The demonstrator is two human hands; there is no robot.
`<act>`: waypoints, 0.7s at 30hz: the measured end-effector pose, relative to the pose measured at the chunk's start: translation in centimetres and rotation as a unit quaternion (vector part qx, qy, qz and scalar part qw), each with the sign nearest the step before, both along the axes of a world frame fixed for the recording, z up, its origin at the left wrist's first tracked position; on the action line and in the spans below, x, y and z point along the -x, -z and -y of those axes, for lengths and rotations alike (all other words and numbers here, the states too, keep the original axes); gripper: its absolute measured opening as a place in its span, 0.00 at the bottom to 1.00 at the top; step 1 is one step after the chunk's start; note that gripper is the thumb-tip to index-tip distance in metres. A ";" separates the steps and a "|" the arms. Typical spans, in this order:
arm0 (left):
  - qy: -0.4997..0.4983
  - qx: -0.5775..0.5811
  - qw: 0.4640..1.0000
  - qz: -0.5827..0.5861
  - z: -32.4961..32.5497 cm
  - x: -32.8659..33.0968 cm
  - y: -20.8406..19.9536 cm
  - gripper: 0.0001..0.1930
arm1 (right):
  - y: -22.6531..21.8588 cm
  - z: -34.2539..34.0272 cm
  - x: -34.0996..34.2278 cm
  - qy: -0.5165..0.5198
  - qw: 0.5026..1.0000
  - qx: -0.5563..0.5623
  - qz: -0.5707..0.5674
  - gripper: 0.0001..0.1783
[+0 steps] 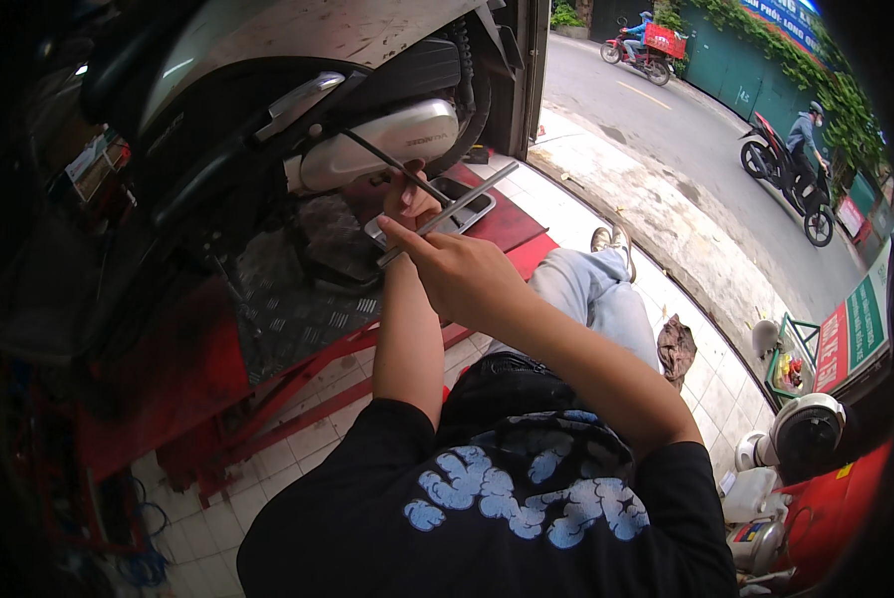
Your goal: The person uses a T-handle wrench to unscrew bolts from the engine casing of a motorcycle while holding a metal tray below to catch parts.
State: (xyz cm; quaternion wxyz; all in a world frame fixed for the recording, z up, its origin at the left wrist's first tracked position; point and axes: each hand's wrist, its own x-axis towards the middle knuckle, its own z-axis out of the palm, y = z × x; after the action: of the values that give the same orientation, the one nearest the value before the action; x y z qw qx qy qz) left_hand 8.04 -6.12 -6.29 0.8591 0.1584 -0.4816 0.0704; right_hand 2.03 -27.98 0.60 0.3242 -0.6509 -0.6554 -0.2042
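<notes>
A scooter stands on a red lift (217, 379) with a checker-plate deck. Its silver engine cover (392, 140) is straight ahead of me. I hold a T-handle wrench (467, 199) whose thin shaft points up and left toward the underside of that cover. My right hand (462, 274) is closed on the wrench's crossbar. My left hand (412, 199) pinches the shaft just ahead of the crossbar, close under the cover. The wrench tip is hidden in the dark gap by the cover. My own legs in light jeans (591, 289) stretch out to the right.
A brown rag (676, 349) lies on the white tile floor beside my leg. Helmets (806, 429), a white jug (751, 493) and a green and red sign (851, 334) crowd the right. Beyond the curb, riders on motorbikes (791, 169) pass on the street.
</notes>
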 end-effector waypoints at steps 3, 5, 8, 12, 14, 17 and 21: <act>0.060 0.068 0.994 0.058 1.4 0.4 -1.0 0.24 | -0.5 2.0 0.2 0.058 0.980 0.184 -0.041 0.24; 0.058 0.075 0.994 0.053 1.8 1.2 -1.8 0.22 | -1.1 2.4 -1.6 0.125 0.956 0.246 -0.101 0.25; 0.056 0.122 0.991 0.025 2.4 0.9 -1.9 0.22 | -2.5 2.6 -5.1 0.133 0.978 0.041 -0.152 0.13; 0.003 0.139 0.989 -0.041 2.5 0.5 -1.5 0.24 | -5.7 2.5 -3.0 0.051 0.971 0.047 -0.227 0.28; -0.147 0.147 0.973 -0.105 1.5 -0.1 -0.1 0.24 | -5.4 2.2 -0.9 0.022 0.982 0.061 -0.179 0.34; -0.068 0.135 0.986 -0.077 1.7 0.4 -0.9 0.23 | -3.5 2.8 1.0 0.031 0.977 0.190 -0.095 0.38; -0.055 0.146 0.987 -0.044 2.1 0.9 -1.7 0.23 | -1.2 2.9 -1.7 0.076 0.952 0.250 -0.159 0.34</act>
State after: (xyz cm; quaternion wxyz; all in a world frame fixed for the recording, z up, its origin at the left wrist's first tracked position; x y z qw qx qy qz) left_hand 7.18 -8.23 -4.59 0.8883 0.0605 -0.4182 0.1799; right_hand 3.77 -30.84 1.82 0.2348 -0.7832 -0.5737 0.0484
